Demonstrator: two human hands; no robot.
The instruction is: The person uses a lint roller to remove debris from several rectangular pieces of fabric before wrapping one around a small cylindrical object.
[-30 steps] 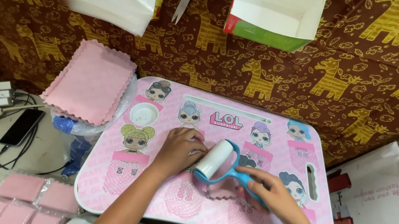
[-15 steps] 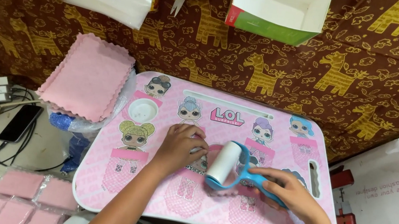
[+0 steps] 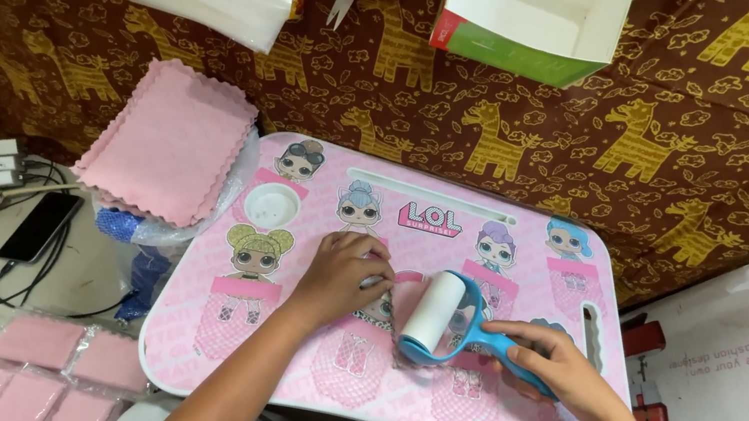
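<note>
1. Head view: since a second ago the lint roller [image 3: 434, 317] has shifted right across the pink lap tray [image 3: 205, 314].
2. The right hand [image 3: 561, 369] is curled around its blue handle; the left hand [image 3: 345, 277], fingers bent, presses a small clear packet mid-tray.
3. The tray's left half lies bare.
4. Beyond the tray's far edge, an open box [image 3: 529, 13] shows a white inside.

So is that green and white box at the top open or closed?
Open. The green and white box shows its bare white inside, which looks empty.
</note>
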